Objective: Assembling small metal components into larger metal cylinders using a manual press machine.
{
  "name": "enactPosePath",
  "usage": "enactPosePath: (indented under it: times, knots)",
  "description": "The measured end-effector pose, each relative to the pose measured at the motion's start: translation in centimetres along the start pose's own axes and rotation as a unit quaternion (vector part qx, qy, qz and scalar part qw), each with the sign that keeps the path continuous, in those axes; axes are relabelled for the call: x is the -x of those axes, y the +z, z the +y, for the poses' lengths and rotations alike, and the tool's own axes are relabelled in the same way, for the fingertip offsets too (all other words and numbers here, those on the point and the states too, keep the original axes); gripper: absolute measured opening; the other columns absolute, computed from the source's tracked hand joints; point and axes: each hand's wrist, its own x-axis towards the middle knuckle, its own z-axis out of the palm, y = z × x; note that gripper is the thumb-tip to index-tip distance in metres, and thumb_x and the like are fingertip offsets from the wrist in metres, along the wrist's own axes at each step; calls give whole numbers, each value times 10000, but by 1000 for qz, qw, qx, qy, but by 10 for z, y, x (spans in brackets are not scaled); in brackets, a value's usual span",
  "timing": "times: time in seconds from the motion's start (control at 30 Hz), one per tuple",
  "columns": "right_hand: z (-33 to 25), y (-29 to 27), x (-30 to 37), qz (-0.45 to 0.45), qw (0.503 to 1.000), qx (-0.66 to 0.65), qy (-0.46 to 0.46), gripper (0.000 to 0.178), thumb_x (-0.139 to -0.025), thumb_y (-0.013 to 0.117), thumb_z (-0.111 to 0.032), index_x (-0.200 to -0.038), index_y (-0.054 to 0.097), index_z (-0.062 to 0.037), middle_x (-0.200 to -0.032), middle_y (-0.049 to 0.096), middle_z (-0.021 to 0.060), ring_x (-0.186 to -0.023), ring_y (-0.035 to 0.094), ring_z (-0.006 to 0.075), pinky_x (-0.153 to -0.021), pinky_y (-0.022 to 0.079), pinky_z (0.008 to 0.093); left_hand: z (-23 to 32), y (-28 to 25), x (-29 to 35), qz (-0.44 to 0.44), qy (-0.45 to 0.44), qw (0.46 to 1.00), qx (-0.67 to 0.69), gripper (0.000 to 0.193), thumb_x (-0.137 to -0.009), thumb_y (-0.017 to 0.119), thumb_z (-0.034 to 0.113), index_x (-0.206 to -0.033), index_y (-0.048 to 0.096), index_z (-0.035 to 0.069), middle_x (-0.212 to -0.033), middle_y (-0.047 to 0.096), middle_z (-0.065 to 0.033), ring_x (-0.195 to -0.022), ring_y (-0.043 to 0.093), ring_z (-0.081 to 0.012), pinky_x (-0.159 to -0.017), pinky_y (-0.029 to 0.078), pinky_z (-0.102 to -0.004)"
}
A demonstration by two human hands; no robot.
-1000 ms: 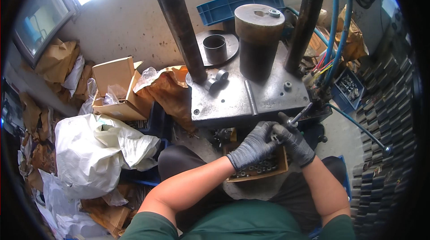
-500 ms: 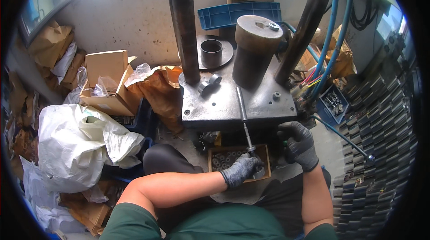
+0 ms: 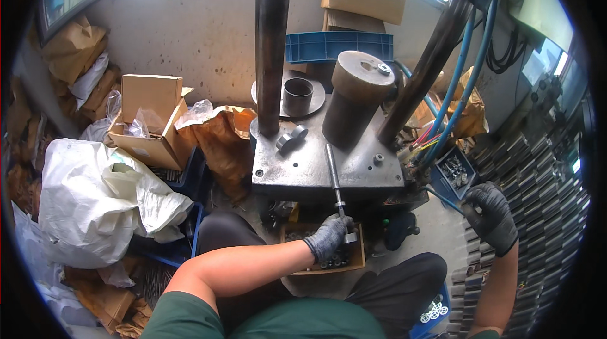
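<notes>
A slim metal shaft [image 3: 339, 198] stands out of the gloved left hand [image 3: 325, 239] at the front edge of a press bed [image 3: 303, 171], above an open box [image 3: 361, 252] of small metal parts. Its upper end lines up with a bar [image 3: 332, 165] lying on the bed; whether the two touch cannot be told from this angle.

The left fingers are closed around the shaft's lower part, just below a bright collar [image 3: 340, 205]. A pale metal ring [image 3: 350, 238] shows beside the fingers, on their right; whether it is joined to the shaft or held separately is hidden by the glove.

Bare steel by its look, the shaft is likely stiff, fairly heavy for its thickness and not fragile, though its smooth surface could turn slippery if oiled. The sounder hold seems to be a full wrap below the collar, which should check any upward slip through the glove; a pinch at the thin upper end would probably let the weight swing.

The gloved right hand [image 3: 492, 217] is well apart, out beside the rows of metal pieces [image 3: 534, 174]. Its fingers are half curled where a thin lever [image 3: 446, 199] runs up to them. The hand covers the lever's far end, so whether it grips or merely hovers there cannot be told.
</notes>
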Motion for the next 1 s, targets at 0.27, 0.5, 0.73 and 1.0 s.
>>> enactPosePath:
  times: [0.27, 0.5, 0.73, 1.0]
  knots:
    - [67, -29, 61, -283, 941, 81, 164, 364, -841, 747, -299, -1123, 763, -70, -1027, 733, 219, -978, 703, 385, -899, 558, 453, 16, -1, -17, 28, 72, 997, -19, 284, -1076, 572, 365, -1048, 571, 83, -874, 593, -41, -735, 649, -186, -654, 584, -350]
    - [42, -16, 60, -197, 953, 57, 222, 483, -905, 714, -488, -1167, 760, -84, -1072, 735, 187, -996, 708, 377, -909, 555, 454, 23, -9, -15, -2, 229, 967, -113, 221, -1100, 540, 310, -1056, 577, 97, -878, 587, -20, -763, 624, -132, -647, 545, -282]
    - [44, -10, 61, -163, 959, 88, 212, 512, -975, 573, -547, -1137, 770, -102, -1080, 730, 151, -1030, 697, 355, -928, 548, 458, 88, 14, 7, -84, 394, 912, -75, 272, -1066, 623, 278, -1233, 561, 71, -1010, 599, -22, -812, 531, -74, -669, 488, -257]
    - [50, -3, 64, -165, 967, 101, 168, 346, -867, 572, -262, -1097, 776, -103, -939, 736, 153, -902, 714, 345, -830, 575, 469, 252, 83, 18, -194, 589, 772, -139, 54, -1031, 634, 69, -1063, 594, 53, -855, 598, -26, -789, 577, -110, -700, 485, -286]
